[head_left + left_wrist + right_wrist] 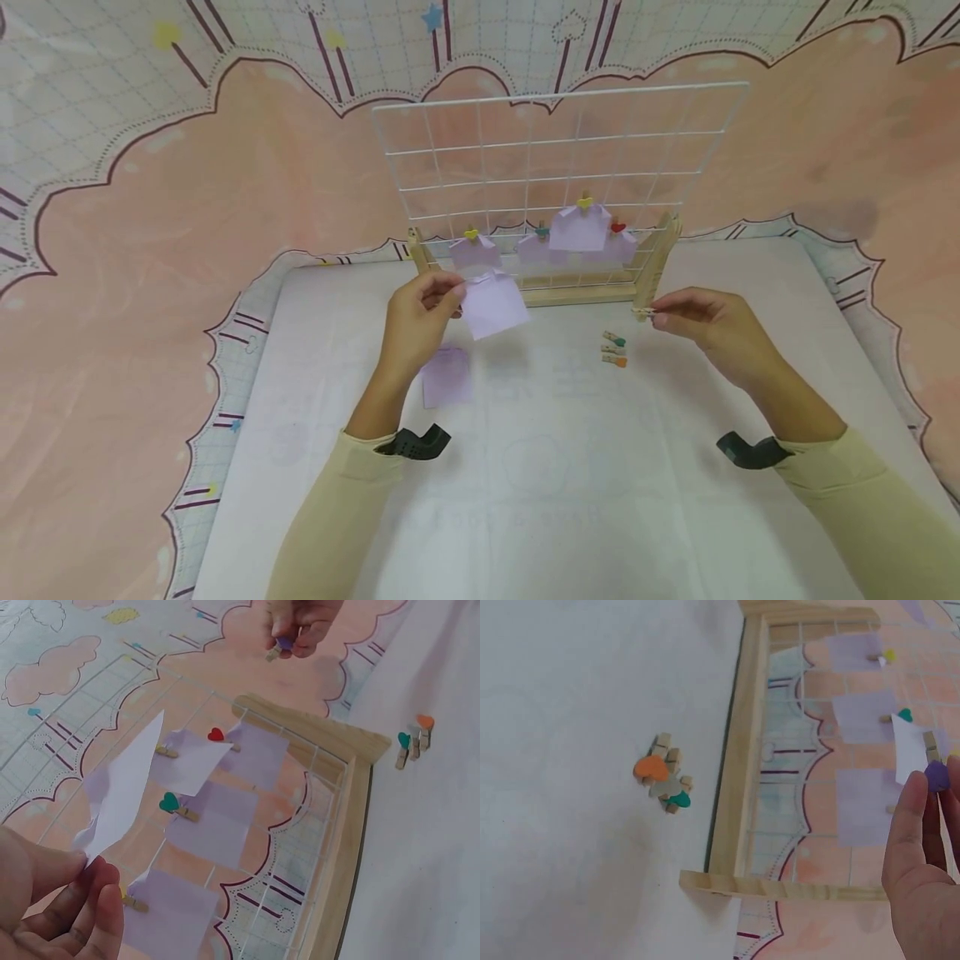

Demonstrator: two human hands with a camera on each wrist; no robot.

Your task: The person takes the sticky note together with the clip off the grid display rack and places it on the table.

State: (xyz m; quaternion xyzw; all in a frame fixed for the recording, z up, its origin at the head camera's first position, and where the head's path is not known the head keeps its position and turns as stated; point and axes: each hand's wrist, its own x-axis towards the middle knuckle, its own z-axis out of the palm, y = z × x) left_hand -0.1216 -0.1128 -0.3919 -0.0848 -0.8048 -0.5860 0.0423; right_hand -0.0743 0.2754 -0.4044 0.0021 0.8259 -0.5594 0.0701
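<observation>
My left hand (420,321) pinches a light purple paper note (495,307) by its upper corner, raised in front of the wire grid rack (585,294). My right hand (708,329) holds a small wooden clothespin (937,776) with a purple heart on it, between thumb and fingers, near the rack's right foot. Several purple notes hang on the lower part of the grid, among them a higher one (580,228) under a yellow-heart clothespin (585,202). A red-heart clothespin (216,735) and a green-heart clothespin (169,802) hold others.
Three loose clothespins, with orange (651,768), grey (664,787) and green (678,799) hearts, lie on the white tabletop (570,500) before the rack. Another purple paper (447,379) lies flat beneath the left wrist. A patterned cloth (97,358) surrounds the white surface.
</observation>
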